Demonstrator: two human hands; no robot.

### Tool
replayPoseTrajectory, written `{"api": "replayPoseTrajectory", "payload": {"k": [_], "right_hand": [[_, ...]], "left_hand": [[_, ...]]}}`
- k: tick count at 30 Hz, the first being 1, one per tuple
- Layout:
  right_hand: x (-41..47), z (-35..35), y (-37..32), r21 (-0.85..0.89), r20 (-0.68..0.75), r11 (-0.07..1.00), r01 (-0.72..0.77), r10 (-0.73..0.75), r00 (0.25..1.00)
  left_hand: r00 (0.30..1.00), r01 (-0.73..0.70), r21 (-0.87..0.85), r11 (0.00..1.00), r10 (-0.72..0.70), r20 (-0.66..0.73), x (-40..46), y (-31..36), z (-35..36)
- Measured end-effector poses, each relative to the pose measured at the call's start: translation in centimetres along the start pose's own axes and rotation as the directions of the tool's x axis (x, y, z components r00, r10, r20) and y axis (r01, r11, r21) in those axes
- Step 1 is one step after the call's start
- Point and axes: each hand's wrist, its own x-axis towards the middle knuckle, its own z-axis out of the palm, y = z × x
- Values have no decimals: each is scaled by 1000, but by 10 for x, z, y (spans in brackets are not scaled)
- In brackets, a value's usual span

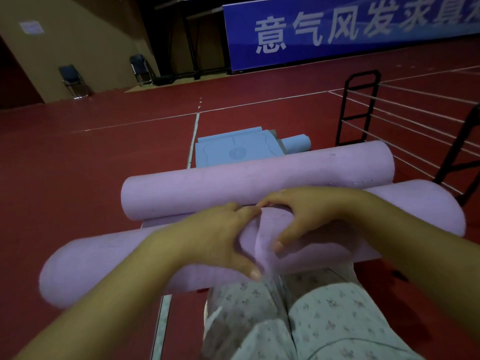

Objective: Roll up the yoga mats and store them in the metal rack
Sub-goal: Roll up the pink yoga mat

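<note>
A red sports floor (104, 141) marked with white lines fills a dim hall, with a blue banner (350, 29) along the far side and two folding chairs (74, 80) against the wall. At right stands the metal rack (361, 107), a black frame strung with pale horizontal rods; no mat shows in the part of it that is in view.

A person in floral trousers (324, 320) leans over two pink yoga mats. The near roll (109, 263) lies across the lap area, and both hands sit on its middle. The far roll (259, 180) rests on the floor just beyond it, touching or nearly touching; a thin flat strip of pink shows between them at left, though which roll it belongs to cannot be told. Behind them lies a flat blue mat (233, 152), and a smaller rolled blue mat (298, 143) lies beside it, near the rack's foot.

The left hand (220, 235) curls over the top of the near roll, thumb reaching down its front. The right hand (306, 216) does the same, fingers hooked over the far edge, thumb spread wide; the index fingertips almost meet.

The likely risk is slack. Both hands hold only the middle, where the surface looks creased, so the long free ends could loosen or telescope when the roll is lifted toward the rack. A loose roll may spring open or snag on the rods.
</note>
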Motion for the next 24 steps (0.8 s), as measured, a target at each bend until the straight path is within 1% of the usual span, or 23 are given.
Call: {"api": "replayPoseTrajectory", "payload": {"k": [1, 2, 4, 6, 10, 12, 14, 15, 17, 21, 23, 24], "right_hand": [[2, 0, 1, -2, 2, 1000, -2, 2, 1000], [2, 1, 1, -7, -1, 1000, -5, 5, 1000], [0, 0, -2, -28, -21, 1000, -7, 6, 1000], [-6, 0, -6, -91, -74, 996, -8, 1, 997], [-23, 12, -14, -303, -264, 951, -65, -19, 964], [-27, 23, -16, -335, -312, 940, -70, -40, 949], [-29, 32, -12, -370, -357, 928, -46, -96, 929], [-28, 34, -10, -397, -366, 917, -41, -117, 923], [-26, 33, -7, -426, -326, 903, -49, -103, 940], [-17, 21, -7, -382, -303, 923, -50, -74, 950], [-13, 15, -6, -361, -286, 931, -56, -53, 957], [-11, 14, -5, -347, -273, 936, -54, -46, 961]], "left_hand": [[999, 8, 67, 998, -5, -50, 1, 1, 8], [996, 14, 89, 996, -6, -88, 3, 0, 13], [994, 13, 59, 998, -6, -112, 5, -6, 17], [995, 1, -2, 1000, -1, -101, 7, -12, 16], [999, -10, -173, 985, 1, -53, 15, -21, 4], [1000, 1, -217, 976, -2, -7, 22, -27, -3], [999, 20, -239, 971, -10, 44, 29, -32, -8], [997, 34, -253, 967, -17, 70, 33, -35, -10], [992, 68, -293, 954, -34, 117, 39, -39, -14], [980, 128, -377, 917, -58, 190, 48, -42, -23], [968, 147, -332, 932, -65, 244, 49, -40, -28], [962, 156, -275, 949, -83, 261, 49, -38, -30]]}}
